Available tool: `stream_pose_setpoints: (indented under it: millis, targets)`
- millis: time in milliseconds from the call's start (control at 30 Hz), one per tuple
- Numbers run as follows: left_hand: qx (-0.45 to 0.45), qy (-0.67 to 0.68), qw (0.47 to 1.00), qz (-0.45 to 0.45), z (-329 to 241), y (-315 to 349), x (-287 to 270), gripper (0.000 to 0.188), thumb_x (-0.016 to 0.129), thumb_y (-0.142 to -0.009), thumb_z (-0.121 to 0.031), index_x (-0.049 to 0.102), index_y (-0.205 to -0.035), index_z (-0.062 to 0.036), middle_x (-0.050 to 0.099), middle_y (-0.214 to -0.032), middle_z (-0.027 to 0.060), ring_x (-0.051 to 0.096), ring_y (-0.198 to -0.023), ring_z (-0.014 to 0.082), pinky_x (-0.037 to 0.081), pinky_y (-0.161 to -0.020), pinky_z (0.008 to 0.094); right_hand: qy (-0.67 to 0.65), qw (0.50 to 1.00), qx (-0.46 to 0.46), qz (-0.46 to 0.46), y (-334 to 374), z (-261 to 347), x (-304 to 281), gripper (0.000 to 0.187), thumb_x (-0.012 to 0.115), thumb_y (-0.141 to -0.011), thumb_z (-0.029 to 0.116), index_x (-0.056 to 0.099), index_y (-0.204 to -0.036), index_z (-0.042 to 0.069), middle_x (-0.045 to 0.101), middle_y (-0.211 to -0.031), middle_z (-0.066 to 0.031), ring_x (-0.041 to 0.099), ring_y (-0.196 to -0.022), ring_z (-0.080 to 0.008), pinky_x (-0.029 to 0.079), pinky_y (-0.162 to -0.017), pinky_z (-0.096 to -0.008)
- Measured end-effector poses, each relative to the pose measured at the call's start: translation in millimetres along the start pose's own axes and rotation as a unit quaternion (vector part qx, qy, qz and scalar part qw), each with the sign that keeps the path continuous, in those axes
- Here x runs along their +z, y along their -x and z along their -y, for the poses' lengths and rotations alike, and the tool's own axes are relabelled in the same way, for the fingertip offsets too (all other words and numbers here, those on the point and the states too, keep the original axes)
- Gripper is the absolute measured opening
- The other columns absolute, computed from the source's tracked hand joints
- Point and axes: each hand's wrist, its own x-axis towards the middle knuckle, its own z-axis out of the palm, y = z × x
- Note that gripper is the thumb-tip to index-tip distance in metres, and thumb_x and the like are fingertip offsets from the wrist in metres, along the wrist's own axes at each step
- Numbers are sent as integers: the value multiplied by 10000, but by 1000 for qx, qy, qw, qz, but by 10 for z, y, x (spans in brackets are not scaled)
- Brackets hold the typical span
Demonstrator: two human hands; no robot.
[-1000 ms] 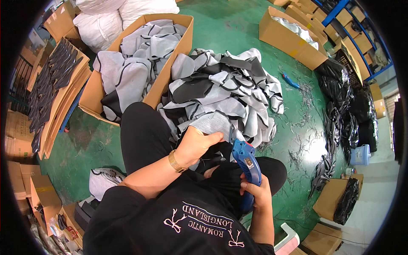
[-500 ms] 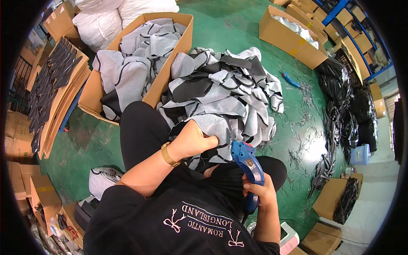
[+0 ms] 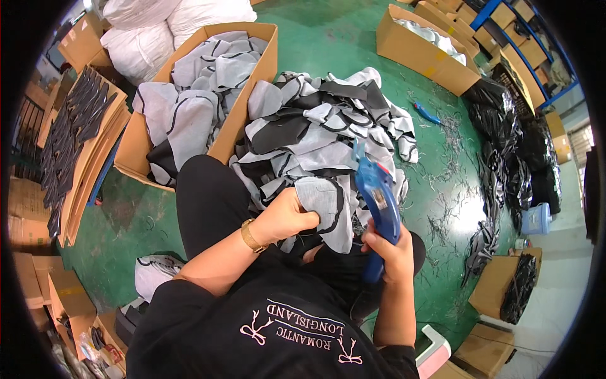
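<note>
My left hand [image 3: 291, 216] pinches the edge of a light grey fabric piece [image 3: 323, 199] trimmed with a black band, held over my lap. My right hand [image 3: 390, 251] is wrapped round the handle of blue electric scissors [image 3: 377, 189]. Their blade head points away from me, to the right of the fabric and apart from it. Just beyond both hands lies a heap of grey and black fabric pieces [image 3: 315, 123] on the floor.
An open cardboard box [image 3: 252, 88] of similar pieces stands left of the heap; another box [image 3: 429, 60] is at the far right. Blue-handled cutters [image 3: 427, 114] lie among dark trimmings on the green floor [image 3: 309, 41]. Black plastic bags [image 3: 499, 126] line the right side.
The electric scissors have moved up and away from the fabric, turning more upright. My left hand has lowered slightly, and the fabric piece now hangs down from it.
</note>
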Motion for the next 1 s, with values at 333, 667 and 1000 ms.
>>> stream_pose_setpoints:
  millis: [333,667,1000]
  targets:
    - [-54,138,985,-88,135,23,270,267,658,-874,-125,602,-1101,4,662,-980,83,646,-855,164,520,-746,293,221,971,-89,-13,-257,-70,268,343,763,-682,90,588,-959,-8,587,-736,-8,547,-654,-98,465,-628,-253]
    - [-130,307,942,-34,-19,-88,56,264,635,-873,-63,596,-1133,-29,650,-1071,62,636,-953,170,516,-841,336,-138,980,80,116,97,-348,-298,385,735,-628,242,525,-837,-3,448,-592,-50,468,-539,-162,434,-513,-298]
    - [-129,319,939,-14,-37,-115,-4,278,626,-871,-47,588,-1145,-18,652,-1083,75,636,-980,192,508,-868,347,-141,952,197,186,366,-655,-484,348,737,-594,121,578,-863,-35,562,-679,-95,559,-549,-202,479,-528,-297]
